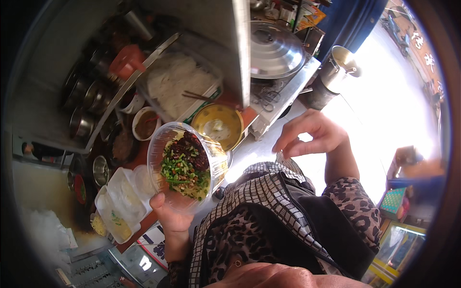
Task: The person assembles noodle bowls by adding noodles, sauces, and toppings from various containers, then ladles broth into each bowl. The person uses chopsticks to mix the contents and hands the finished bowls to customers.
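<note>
My left hand grips a clear plastic bowl from below, its thumb up against the rim. The bowl tilts so that its mouth faces me. Inside are pale noodles, topped with chopped green scallions and a dark red chilli sauce. My right hand is raised in the air, away from the bowl. Its fingers curl towards the thumb, leaving a bright gap near the palm. Whether anything small sits between those fingertips, I cannot tell.
Beyond the bowl are a yellow basin, a tub of pale noodles with chopsticks, and a bowl of brown sauce. White containers stand left. A metal panel edge rises beside a large lidded pot.
</note>
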`<state>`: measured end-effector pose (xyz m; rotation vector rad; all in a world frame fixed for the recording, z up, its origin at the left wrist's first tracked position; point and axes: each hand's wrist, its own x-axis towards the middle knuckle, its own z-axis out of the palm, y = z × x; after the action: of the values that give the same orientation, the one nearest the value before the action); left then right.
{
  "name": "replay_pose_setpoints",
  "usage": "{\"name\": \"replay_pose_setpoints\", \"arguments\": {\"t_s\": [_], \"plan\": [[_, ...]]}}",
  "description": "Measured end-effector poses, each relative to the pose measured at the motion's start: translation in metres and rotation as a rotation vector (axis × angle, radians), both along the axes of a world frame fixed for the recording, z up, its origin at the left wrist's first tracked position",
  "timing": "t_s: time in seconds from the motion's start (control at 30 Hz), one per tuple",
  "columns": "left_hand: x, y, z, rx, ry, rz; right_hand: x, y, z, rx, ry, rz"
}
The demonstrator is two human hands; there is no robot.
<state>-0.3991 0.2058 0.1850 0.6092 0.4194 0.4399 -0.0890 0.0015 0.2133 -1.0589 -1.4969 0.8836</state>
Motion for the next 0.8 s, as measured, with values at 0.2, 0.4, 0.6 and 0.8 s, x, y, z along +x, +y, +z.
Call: {"name": "replay_pose_setpoints", "arguments": {"t_s": [0.2, 0.4, 0.6, 0.8], "plan": [[0.211, -0.100, -0.024, -0.067, -0.092, -0.301, 0.230, -0.149, -0.123, -0.410, 0.333, -0.839], [0.375, -0.137, -0.064, -0.068, 0.017, -0.367, 0.418, -0.294, -0.249, -0.250, 1.139, -1.134], [0.497, -0.142, -0.097, 0.025, 0.103, -0.392, 0.560, -0.304, -0.321, -0.042, 1.536, -1.371], [0.626, -0.158, -0.147, -0.007, -0.004, -0.319, 0.681, -0.242, -0.368, -0.218, 1.979, -0.932]]}}
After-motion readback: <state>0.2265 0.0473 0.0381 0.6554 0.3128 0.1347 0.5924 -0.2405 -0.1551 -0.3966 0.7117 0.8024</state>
